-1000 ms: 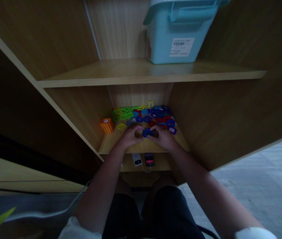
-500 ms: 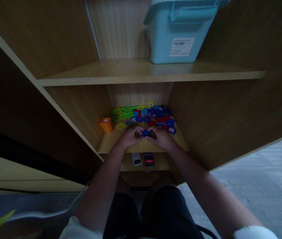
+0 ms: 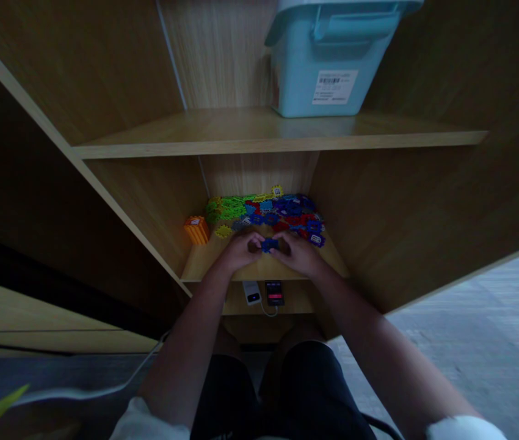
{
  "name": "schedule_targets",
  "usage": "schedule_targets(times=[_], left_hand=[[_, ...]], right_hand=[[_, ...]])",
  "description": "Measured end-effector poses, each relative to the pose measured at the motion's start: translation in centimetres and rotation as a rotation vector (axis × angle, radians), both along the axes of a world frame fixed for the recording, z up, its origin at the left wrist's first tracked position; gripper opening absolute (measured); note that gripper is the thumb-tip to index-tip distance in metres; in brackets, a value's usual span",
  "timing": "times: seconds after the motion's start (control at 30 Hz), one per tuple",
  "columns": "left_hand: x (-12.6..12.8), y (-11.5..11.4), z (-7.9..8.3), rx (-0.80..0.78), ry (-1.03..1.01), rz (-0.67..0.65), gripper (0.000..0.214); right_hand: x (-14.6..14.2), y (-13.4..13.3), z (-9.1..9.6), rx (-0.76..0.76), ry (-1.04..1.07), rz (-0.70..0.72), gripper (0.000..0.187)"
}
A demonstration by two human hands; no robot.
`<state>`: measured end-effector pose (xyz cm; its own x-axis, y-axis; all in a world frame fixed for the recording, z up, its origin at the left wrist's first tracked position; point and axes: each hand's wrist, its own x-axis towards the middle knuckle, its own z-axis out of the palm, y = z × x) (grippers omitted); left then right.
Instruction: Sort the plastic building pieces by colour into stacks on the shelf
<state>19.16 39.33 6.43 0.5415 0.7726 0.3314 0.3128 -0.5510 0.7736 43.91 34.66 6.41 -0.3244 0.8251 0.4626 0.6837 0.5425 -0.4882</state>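
Between my two hands, over the front of the middle shelf, is a small dark blue toothed plastic building piece [image 3: 269, 245]. The fingers of my left hand [image 3: 242, 250] pinch its left side. On its right side, the thumb and fingers of my right hand [image 3: 298, 252] are closed on it. Just behind my hands lies a spread of loose toothed pieces: green ones [image 3: 232, 209] at the left, blue ones [image 3: 270, 219] in the middle, red and dark blue ones [image 3: 303, 220] at the right. A yellow piece [image 3: 223, 231] lies apart near the front left.
An orange ribbed block [image 3: 196, 230] stands at the shelf's left side. A light blue bin [image 3: 328, 67] sits on the upper shelf [image 3: 223, 131]. Below my hands, a white device [image 3: 251, 293] and a cabled phone [image 3: 275, 293] lie on the lower shelf. Side panels flank both arms.
My right hand's fingers have shifted slightly at the blue piece. Otherwise both hands stay in place and the pieces on the shelf look the same.
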Motion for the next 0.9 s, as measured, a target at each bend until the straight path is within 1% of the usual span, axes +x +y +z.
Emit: schedule_targets(times=[0.1, 0.2, 0.4, 0.7, 0.9], left_hand=[[-0.03, 0.07, -0.10, 0.000, -0.013, -0.002, 0.037], [-0.05, 0.18, -0.25, 0.013, -0.024, -0.014, 0.037], [-0.09, 0.40, -0.64, -0.013, -0.013, -0.040, 0.038], [0.02, 0.19, -0.35, -0.037, -0.015, -0.036, 0.034], [-0.08, 0.30, -0.60, -0.018, -0.007, -0.038, 0.033]], right_hand=[[0.25, 0.08, -0.30, 0.005, 0.042, -0.010, 0.034], [0.35, 0.21, -0.60, -0.006, 0.036, -0.005, 0.039], [0.17, 0.14, -0.44, -0.031, 0.055, -0.003, 0.037], [0.24, 0.15, -0.59, -0.047, 0.034, -0.007, 0.035], [0.27, 0.26, -0.62, -0.051, 0.038, 0.011, 0.035]])
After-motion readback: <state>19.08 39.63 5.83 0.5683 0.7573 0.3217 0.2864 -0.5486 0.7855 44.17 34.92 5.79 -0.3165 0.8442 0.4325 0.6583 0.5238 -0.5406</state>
